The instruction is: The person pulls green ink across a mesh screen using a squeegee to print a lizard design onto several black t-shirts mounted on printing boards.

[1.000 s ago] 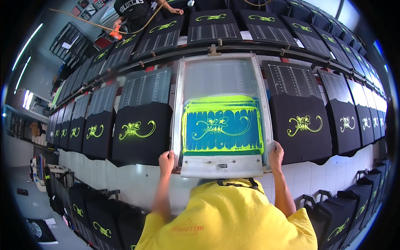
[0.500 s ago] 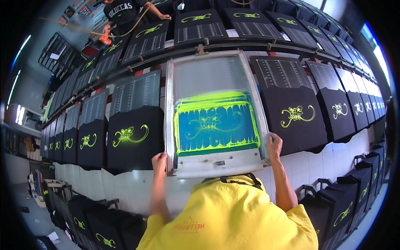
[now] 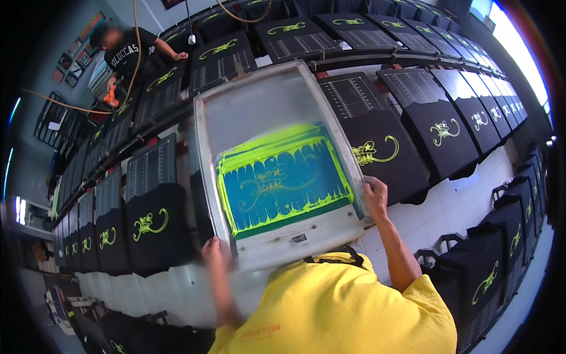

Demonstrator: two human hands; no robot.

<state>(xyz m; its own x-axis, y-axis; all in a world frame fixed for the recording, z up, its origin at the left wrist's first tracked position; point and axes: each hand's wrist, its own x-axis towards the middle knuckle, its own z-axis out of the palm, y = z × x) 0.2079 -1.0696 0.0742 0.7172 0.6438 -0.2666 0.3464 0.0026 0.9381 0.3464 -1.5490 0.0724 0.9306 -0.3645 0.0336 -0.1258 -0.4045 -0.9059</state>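
Person in black shirt [image 3: 127, 58] holds orange hand tool [image 3: 111, 98]. Thin tan hose [image 3: 137, 35] curves nearby. Long bright window [image 3: 519, 50] at right.

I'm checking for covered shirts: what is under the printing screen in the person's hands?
Right of the printing screen, a partly covered black shirt shows; the left end of its yellow-green print is hidden. What lies beneath the blue area cannot be seen.

Screen [image 3: 282, 177] now partly over RH print [image 3: 382, 151]
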